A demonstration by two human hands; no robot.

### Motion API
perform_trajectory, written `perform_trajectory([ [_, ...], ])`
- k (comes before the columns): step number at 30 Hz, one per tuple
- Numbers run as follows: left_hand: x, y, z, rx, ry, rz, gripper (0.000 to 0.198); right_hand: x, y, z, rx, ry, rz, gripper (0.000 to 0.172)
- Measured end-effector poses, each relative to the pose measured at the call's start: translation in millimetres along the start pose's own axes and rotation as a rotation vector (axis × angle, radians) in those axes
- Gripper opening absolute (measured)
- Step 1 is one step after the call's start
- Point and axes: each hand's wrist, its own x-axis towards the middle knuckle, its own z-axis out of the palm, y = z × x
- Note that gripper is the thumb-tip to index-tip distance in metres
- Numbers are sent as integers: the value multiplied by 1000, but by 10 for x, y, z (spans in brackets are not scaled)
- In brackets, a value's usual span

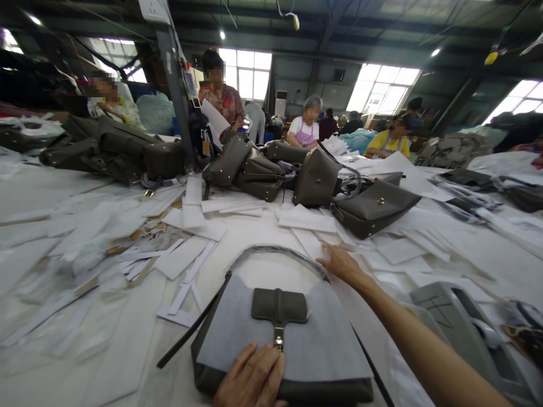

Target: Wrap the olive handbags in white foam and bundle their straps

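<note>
A dark olive handbag (pixel 203 375) lies in front of me, with a grey protective sheet (pixel 339 333) over its front and a wrapped handle (pixel 271 249) arched at its top. A dark tab (pixel 279 306) with a gold clasp (pixel 279 338) sits on the sheet. My left hand (pixel 252 376) rests on the lower front of the bag just under the clasp, fingers laid out flat. Beyond the bag's upper right corner, my right hand (pixel 339 263) reaches beside the handle's end, over white sheets (pixel 309 240). Its fingers are stretched out, and no held thing shows in them.
Several dark handbags (pixel 316 178) are piled across the table behind mine, with more at the left (pixel 106 147). Paper scraps and plastic (pixel 153 243) litter the left side. A grey plastic holder (pixel 462 322) stands at my right. A post (pixel 172 73) rises mid-table; co-workers (pixel 306 127) sit beyond.
</note>
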Motion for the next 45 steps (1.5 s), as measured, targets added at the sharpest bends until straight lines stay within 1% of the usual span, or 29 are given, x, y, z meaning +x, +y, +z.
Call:
perform_trajectory([
  [3, 52, 37, -46, -7, 22, -20, 31, 135, -74, 15, -46, -51, 13, 60],
  [5, 93, 59, -103, -19, -13, -31, 30, 170, -130, -33, -82, -67, 13, 63],
  [6, 111, 70, -134, -30, -45, -40, 31, 174, -156, -69, -102, -73, 9, 62],
  [7, 126, 81, -164, -43, -78, -52, 31, 167, -177, -116, -125, -78, 4, 58],
  [9, 147, 101, -208, -71, -141, -78, 34, 124, -206, -251, -192, -83, 4, 41],
  [10, 152, 110, -221, -83, -154, -93, 34, 87, -215, -344, -234, -78, 11, 34],
  [12, 153, 123, -228, -102, -160, -113, 35, -22, -237, -579, -323, -50, 30, 28],
  [15, 139, 131, -211, -128, -156, -127, 35, -283, -352, -956, -415, -7, 31, 29],
  [16, 132, 132, -204, -137, -162, -128, 35, -400, -424, -1047, -430, 12, -3, 33],
  [17, 124, 132, -197, -145, -169, -129, 35, -534, -512, -1104, -431, 38, -68, 37],
  [18, 117, 133, -191, -152, -174, -133, 35, -683, -612, -1119, -411, 75, -163, 39],
  [19, 111, 134, -187, -155, -177, -137, 35, -844, -719, -1091, -378, 119, -278, 36],
  [20, 107, 135, -184, -156, -176, -141, 35, -1013, -827, -1021, -333, 167, -402, 30],
  [21, 105, 137, -182, -157, -173, -144, 35, -1185, -931, -915, -287, 211, -500, 30],
  [22, 106, 140, -181, -156, -167, -146, 36, -1352, -1025, -783, -271, 239, -559, 40],
  [23, 107, 143, -180, -156, -162, -143, 36, -1507, -1106, -637, -280, 254, -581, 50],
  [24, 110, 146, -178, -159, -156, -141, 36, -1644, -1171, -488, -312, 241, -582, 57],
  [25, 112, 149, -176, -164, -147, -141, 35, -1759, -1219, -349, -354, 225, -579, 60],
  [27, 113, 156, -169, -177, -133, -151, 31, -1914, -1269, -131, -426, 210, -574, 60],
  [28, 110, 159, -165, -183, -133, -158, 29, -1955, -1274, -62, -443, 219, -579, 59],
  [30, 101, 162, -156, -184, -136, -163, 27, -1977, -1253, -3, -431, 244, -597, 57],
  [33, 86, 160, -144, -157, -147, -142, 28, -1922, -1160, -51, -353, 237, -645, 56],
  [35, 80, 158, -141, -144, -140, -132, 27, -1871, -1076, -102, -294, 199, -694, 56],
  [37, 76, 158, -142, -138, -121, -127, 24, -1839, -993, -121, -227, 133, -744, 57],
  [40, 73, 158, -154, -132, -81, -116, 21, -1848, -911, -75, -143, 73, -793, 54],
  [42, 75, 155, -166, -128, -65, -98, 20, -1890, -907, -25, -122, 91, -803, 54],
  [45, 85, 144, -183, -125, -57, -73, 18, -1975, -984, 34, -117, 148, -757, 57],
])
